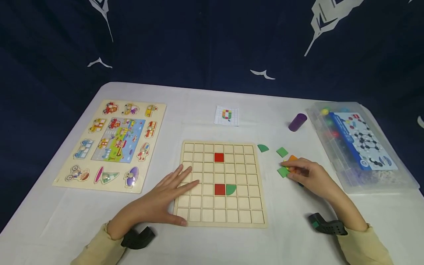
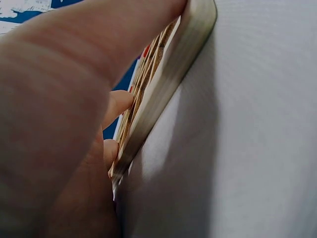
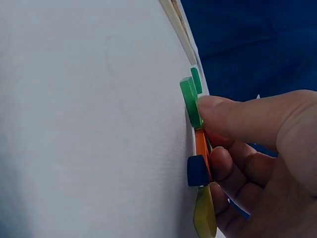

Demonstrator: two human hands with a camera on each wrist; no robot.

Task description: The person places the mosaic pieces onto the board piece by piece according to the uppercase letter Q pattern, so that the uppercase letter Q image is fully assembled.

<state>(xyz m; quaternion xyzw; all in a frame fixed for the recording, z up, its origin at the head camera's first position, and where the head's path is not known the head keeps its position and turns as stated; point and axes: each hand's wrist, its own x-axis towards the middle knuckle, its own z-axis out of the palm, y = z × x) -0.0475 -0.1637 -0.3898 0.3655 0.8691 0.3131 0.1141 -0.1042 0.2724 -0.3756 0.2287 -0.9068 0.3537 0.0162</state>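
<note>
My left hand (image 1: 165,195) lies spread over the left edge of a wooden grid board (image 1: 228,223). Its fingers rest on the squares, and the thumb touches the near left edge. Set in the grid are two red square tiles (image 1: 219,189) and a green quarter-circle tile (image 1: 230,189). Right of the board, my right hand (image 1: 311,176) bends over a small group of tiles. Its thumb touches a green square tile (image 3: 190,101); I cannot tell whether it pinches it. Orange (image 3: 200,146), blue (image 3: 198,171) and yellow (image 3: 204,213) tiles lie under its curled fingers.
Another green square tile (image 1: 282,152) and a green quarter-circle (image 1: 263,148) lie nearby. A pattern card (image 1: 226,115) and a purple cylinder (image 1: 297,122) are farther back. At left lies a vehicle puzzle (image 1: 112,147); at right, a clear plastic case (image 1: 341,162).
</note>
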